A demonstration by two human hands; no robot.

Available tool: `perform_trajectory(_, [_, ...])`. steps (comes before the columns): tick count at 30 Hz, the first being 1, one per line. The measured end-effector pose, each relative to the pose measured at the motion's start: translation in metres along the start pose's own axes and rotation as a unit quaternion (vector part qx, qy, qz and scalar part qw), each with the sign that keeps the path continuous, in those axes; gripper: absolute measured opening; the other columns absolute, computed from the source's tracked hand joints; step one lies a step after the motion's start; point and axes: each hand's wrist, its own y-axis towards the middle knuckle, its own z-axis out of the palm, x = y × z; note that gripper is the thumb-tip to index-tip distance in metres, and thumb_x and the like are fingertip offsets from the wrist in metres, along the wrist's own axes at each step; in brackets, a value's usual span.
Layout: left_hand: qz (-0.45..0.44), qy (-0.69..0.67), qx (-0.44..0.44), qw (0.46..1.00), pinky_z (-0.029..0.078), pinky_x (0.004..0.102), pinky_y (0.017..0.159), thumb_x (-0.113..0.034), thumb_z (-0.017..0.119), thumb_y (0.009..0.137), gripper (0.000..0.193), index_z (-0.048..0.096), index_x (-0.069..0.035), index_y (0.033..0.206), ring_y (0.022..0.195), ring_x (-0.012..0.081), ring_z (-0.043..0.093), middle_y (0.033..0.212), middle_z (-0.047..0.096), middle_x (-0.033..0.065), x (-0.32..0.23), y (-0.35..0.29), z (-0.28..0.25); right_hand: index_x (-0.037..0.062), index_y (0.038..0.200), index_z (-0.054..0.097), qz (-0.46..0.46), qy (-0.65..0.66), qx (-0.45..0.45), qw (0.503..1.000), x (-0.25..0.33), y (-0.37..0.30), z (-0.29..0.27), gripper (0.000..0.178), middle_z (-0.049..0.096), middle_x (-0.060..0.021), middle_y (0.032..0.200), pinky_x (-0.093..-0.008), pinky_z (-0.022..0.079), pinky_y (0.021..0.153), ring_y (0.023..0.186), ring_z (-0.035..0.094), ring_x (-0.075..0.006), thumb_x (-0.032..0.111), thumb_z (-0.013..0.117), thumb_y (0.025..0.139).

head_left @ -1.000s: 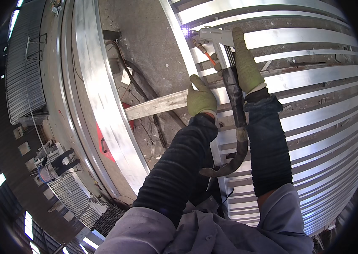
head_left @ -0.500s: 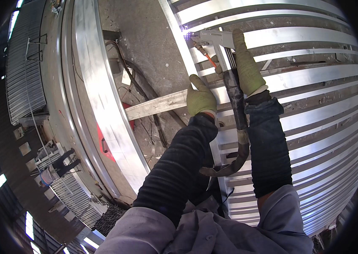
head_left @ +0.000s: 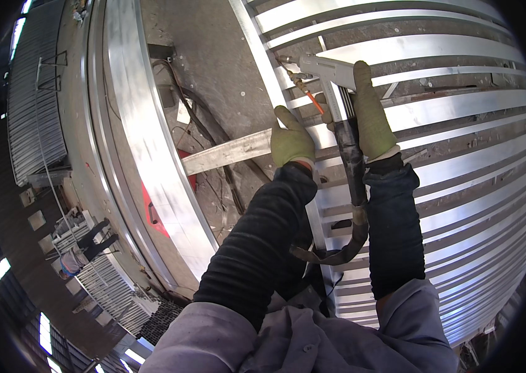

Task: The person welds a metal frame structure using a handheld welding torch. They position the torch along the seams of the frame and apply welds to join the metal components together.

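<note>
Already, slats (head_left: pixel 437 45) met the rail (head_left: pixel 261 53); no arc glowed, seams left unclear. Right hand (head_left: pixel 376 121) grip clamped on welding torch (head_left: pixel 328 67); left hand (head_left: pixel 292 144) grip, couldn't tell.

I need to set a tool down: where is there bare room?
Best is the floor between beam and rail, beyond the crossbar and right of the cables. Only narrow gaps show between the slats. It is crowded on the crossbar's near side, with cables, and around the left grip, right grip and torch.
</note>
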Motion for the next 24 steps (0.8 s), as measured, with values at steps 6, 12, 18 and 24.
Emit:
perform_trajectory(6, [-0.019, 0.001, 0.023, 1.0, 0.051, 0.0505, 0.113, -0.074, 0.023, 0.114, 0.103, 0.066, 0.016, 0.138, 0.13, 0.0521, 0.067, 0.132, 0.072, 0.0395, -0.002, -0.001, -0.001, 0.0034, 0.135, 0.068, 0.006, 0.004, -0.008, 1.0, -0.004, -0.008, -0.001, 0.093, 0.075, -0.0071, 0.092, -0.0276, 0.06, 0.06, 0.068, 0.071, -0.0128, 0.088, 0.048, 0.103])
perform_trajectory(12, [0.001, 0.007, 0.001, 1.0, 0.052, 0.0514, 0.111, -0.073, 0.022, 0.114, 0.102, 0.068, 0.016, 0.134, 0.127, 0.0529, 0.068, 0.128, 0.073, 0.0398, -0.003, 0.003, 0.0, 0.0037, 0.139, 0.066, 0.008, 0.016, 0.001, 1.0, -0.002, -0.008, 0.001, 0.092, 0.075, -0.0077, 0.092, -0.0276, 0.059, 0.058, 0.067, 0.07, -0.0131, 0.086, 0.046, 0.105])
perform_trajectory(18, [-0.006, 0.015, 0.011, 1.0, 0.052, 0.0516, 0.111, -0.073, 0.021, 0.114, 0.103, 0.067, 0.017, 0.135, 0.127, 0.0534, 0.067, 0.128, 0.072, 0.041, -0.002, 0.005, 0.001, 0.0029, 0.14, 0.066, -0.002, 0.014, 0.031, 0.999, -0.006, -0.009, -0.003, 0.091, 0.075, -0.0078, 0.092, -0.0267, 0.058, 0.057, 0.066, 0.07, -0.0121, 0.085, 0.045, 0.106])
perform_trajectory(24, [0.007, 0.004, 0.002, 1.0, 0.051, 0.0498, 0.114, -0.073, 0.021, 0.114, 0.104, 0.064, 0.018, 0.139, 0.131, 0.0514, 0.067, 0.132, 0.071, 0.0409, -0.001, 0.003, 0.002, 0.0008, 0.139, 0.067, -0.025, -0.019, 0.027, 0.999, -0.008, -0.011, -0.004, 0.095, 0.076, -0.0076, 0.091, -0.0257, 0.057, 0.057, 0.066, 0.069, -0.0114, 0.087, 0.042, 0.106])
